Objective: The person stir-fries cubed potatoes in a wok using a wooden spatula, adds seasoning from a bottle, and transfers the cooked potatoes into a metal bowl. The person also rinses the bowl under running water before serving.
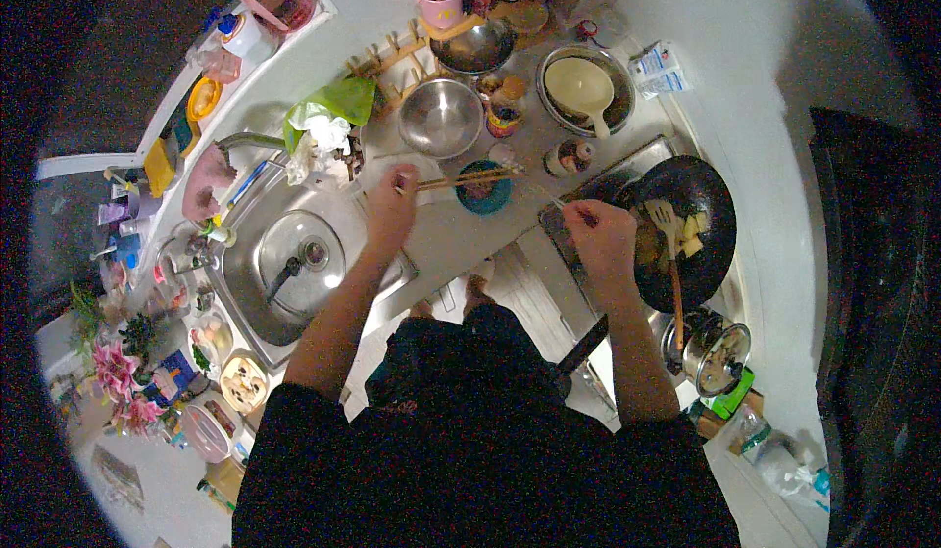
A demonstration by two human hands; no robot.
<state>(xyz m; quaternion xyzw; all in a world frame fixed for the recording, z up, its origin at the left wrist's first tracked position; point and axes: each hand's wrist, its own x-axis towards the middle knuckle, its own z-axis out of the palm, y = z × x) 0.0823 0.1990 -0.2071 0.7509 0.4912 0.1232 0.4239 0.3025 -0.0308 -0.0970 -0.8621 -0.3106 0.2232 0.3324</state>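
My left hand (393, 202) is closed around a pair of wooden chopsticks (441, 182). Their far ends reach over a small teal bowl (502, 202), which holds something brownish that looks like minced meat. On the other side, my right hand (601, 239) grips a thin pale utensil (548, 193), perhaps a spoon, that points toward the bowl; its exact kind is blurred. Just right of this hand sits a black wok (717, 217) with pale yellow chunks of food (692, 233) in it. A slotted wooden spatula (675, 283) leans across the wok's near rim.
A glass lid (283, 235) lies in the steel sink (242, 276) at left. Behind the teal bowl stand a steel bowl (441, 118), a jar (504, 116) and a pot holding a cream ladle (579, 86). Below the wok is a glass-lidded pot (717, 360).
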